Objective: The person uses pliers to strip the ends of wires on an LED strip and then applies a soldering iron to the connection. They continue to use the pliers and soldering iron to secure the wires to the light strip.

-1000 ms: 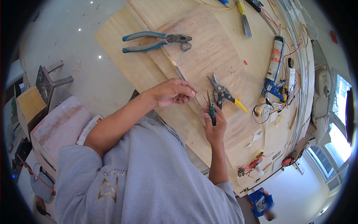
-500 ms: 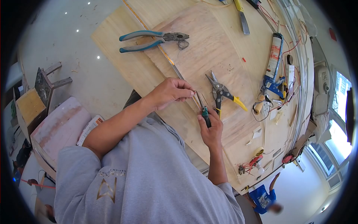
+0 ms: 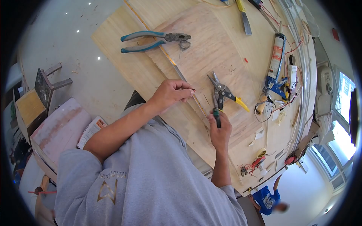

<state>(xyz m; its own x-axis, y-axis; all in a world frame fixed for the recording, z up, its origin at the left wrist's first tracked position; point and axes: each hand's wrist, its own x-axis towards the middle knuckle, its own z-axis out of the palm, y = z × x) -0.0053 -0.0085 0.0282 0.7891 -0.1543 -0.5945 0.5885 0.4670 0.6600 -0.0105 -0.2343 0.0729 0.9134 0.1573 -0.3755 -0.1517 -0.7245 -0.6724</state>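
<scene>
Evidently, the person's left hand (image 3: pixel 173 94) is closed to a narrow pinch, thumb and fingertips gripping a small reddish piece (image 3: pixel 194 90) too tiny to identify. At its 4 o'clock, the right hand (image 3: pixel 220 130) curls around a green-and-black-handled tool (image 3: pixel 216 114), whose slim metal tip points to 12 o'clock and overlaps the snips (image 3: pixel 224 92) in this view; whether they touch, one cannot tell. A thin dark strip (image 3: pixel 206 99) lies between the hands, near that tip. The snips rest with their blades toward 11 o'clock and a yellow grip toward 4, on a pale wooden board (image 3: pixel 203 24). From the left hand, blue-handled pliers (image 3: pixel 156 40) lie toward 11 o'clock, handles spread, with a coil of thin wire (image 3: pixel 184 45) just beside their jaws. A caulking gun (image 3: pixel 276 64) sits at the snips' 2 o'clock, and a yellow-handled scraper (image 3: pixel 245 20) between their 12 and 1
</scene>
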